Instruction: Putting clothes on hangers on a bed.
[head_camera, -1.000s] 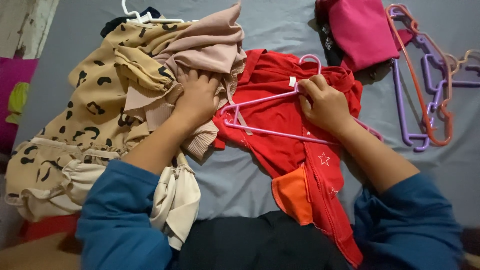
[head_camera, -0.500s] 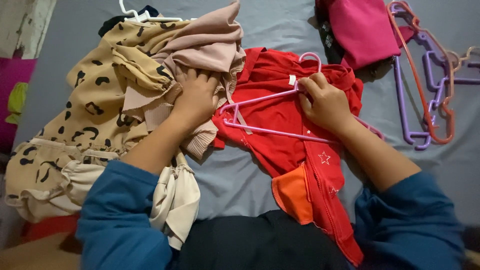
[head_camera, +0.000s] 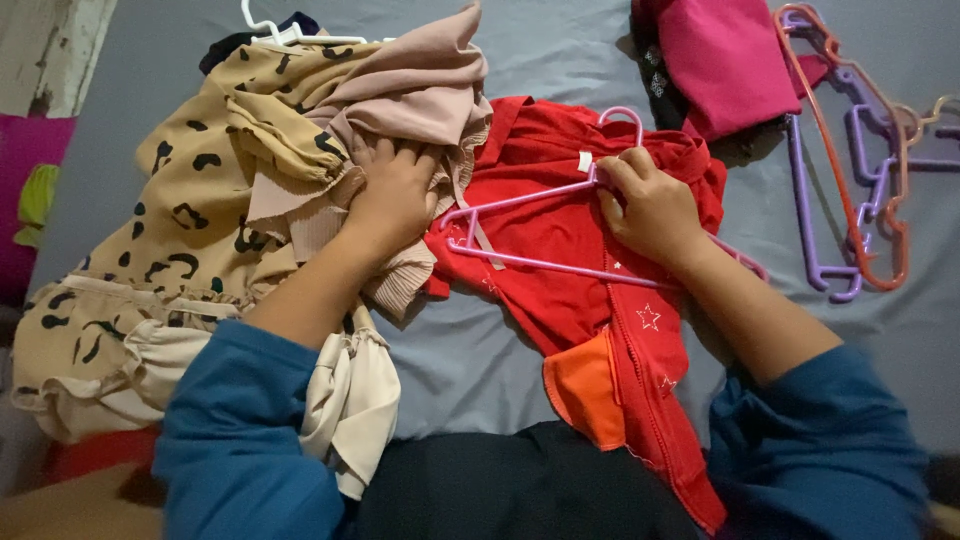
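A red garment (head_camera: 560, 250) with small white stars lies spread on the grey bedsheet (head_camera: 470, 360). On top of it rests a pink plastic hanger (head_camera: 530, 262). My right hand (head_camera: 652, 208) grips that hanger near its hook, at the garment's collar. My left hand (head_camera: 393, 195) presses down into a dusty pink pleated garment (head_camera: 410, 90) with the fingers curled into the cloth. That garment lies on a tan dress with black spots (head_camera: 170, 220), which fills the left side.
Purple and orange hangers (head_camera: 850, 170) lie in a loose heap at the right. A magenta cloth (head_camera: 725, 60) sits at the top right. A white hanger (head_camera: 290, 35) pokes out behind the spotted dress. Cream fabric (head_camera: 350, 400) hangs by my left sleeve.
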